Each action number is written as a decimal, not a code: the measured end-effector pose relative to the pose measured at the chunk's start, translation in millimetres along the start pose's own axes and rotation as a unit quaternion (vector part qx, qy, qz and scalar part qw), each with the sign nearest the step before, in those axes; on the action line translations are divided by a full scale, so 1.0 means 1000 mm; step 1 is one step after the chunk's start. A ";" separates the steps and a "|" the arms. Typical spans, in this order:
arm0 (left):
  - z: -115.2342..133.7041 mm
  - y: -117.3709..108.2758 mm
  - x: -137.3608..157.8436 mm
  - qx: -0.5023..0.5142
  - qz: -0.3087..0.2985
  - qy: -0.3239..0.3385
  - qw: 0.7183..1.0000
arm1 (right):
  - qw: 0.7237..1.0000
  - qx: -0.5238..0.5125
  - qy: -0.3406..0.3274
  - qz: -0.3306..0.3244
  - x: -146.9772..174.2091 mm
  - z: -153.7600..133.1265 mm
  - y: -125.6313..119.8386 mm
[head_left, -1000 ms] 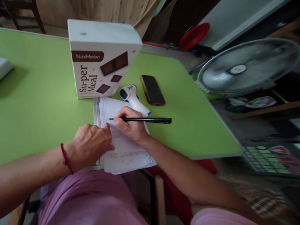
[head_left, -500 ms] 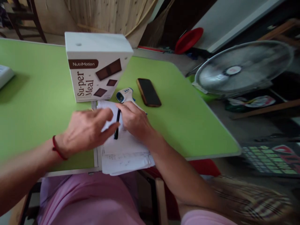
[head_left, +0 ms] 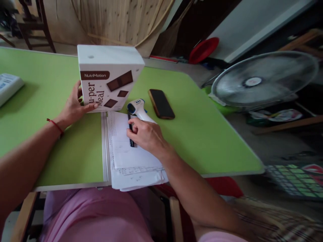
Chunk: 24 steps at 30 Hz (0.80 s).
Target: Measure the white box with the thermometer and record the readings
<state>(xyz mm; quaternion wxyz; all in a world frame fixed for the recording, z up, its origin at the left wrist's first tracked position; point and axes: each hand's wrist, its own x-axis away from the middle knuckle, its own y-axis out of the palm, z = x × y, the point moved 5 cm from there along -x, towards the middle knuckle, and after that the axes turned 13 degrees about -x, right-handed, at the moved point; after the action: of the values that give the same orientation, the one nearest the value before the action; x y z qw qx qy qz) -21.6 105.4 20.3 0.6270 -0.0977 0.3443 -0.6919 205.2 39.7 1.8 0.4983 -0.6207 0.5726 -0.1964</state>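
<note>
My left hand (head_left: 73,105), with a red string at the wrist, grips the lower left edge of a white NutriMotion "Su-per Meal" box (head_left: 121,75). Its thumb lies across the printed front, the fingers along the side. The box stands upright on the green table (head_left: 199,141). My right hand (head_left: 146,134) is closed, thumb and fingertips on a black pen (head_left: 131,142) over a stack of written papers (head_left: 141,163). Just beyond this hand lies a white and blue infrared thermometer (head_left: 138,107), its handle partly hidden by the hand.
A phone (head_left: 162,104) in a brown case lies right of the thermometer. At the left table edge is a white box (head_left: 9,88). A large fan (head_left: 262,79) stands past the table's right side, and a red basin (head_left: 204,49) sits behind on the floor.
My left hand has moved left and away from the papers onto the box. My right hand has shifted slightly nearer, fingers now around the pen's middle.
</note>
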 end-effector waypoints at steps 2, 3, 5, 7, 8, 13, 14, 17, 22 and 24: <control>-0.005 -0.001 -0.002 0.009 0.020 0.004 1.000 | 1.000 0.007 -0.006 0.006 0.000 0.000 -0.001; -0.005 -0.002 -0.002 0.004 0.035 0.005 0.999 | 1.000 0.010 -0.011 0.008 0.000 0.000 -0.003; -0.004 -0.006 -0.001 -0.005 0.054 0.001 0.999 | 1.000 0.018 -0.021 0.006 0.001 -0.003 -0.004; -0.001 -0.008 0.001 0.003 0.053 -0.005 0.999 | 0.999 0.029 -0.027 -0.004 0.001 -0.004 -0.005; 0.002 -0.009 0.003 0.011 0.046 -0.008 0.999 | 0.999 0.033 -0.029 -0.009 0.001 -0.005 -0.005; 0.014 -0.008 0.011 0.042 0.008 -0.017 0.999 | 0.998 0.045 -0.035 -0.003 0.002 -0.003 -0.004; 0.015 -0.007 0.012 0.040 -0.002 -0.020 0.999 | 0.998 0.046 -0.038 0.002 0.002 -0.003 -0.004; 0.015 -0.003 0.013 0.016 -0.030 -0.036 0.999 | 0.997 0.048 -0.047 0.032 0.003 -0.004 -0.007; 0.014 -0.001 0.013 -0.006 -0.049 -0.047 0.998 | 0.988 0.055 -0.029 0.140 -0.001 0.003 -0.025; 0.015 -0.001 0.013 -0.005 -0.053 -0.039 0.998 | 0.987 0.059 0.006 0.146 -0.004 0.014 -0.026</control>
<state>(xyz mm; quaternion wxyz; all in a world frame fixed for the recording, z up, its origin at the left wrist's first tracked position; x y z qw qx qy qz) -16.3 88.0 28.2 0.6016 -0.1456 0.3174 -0.7185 228.8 45.1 18.7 0.5543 -0.4986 0.6474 -0.1583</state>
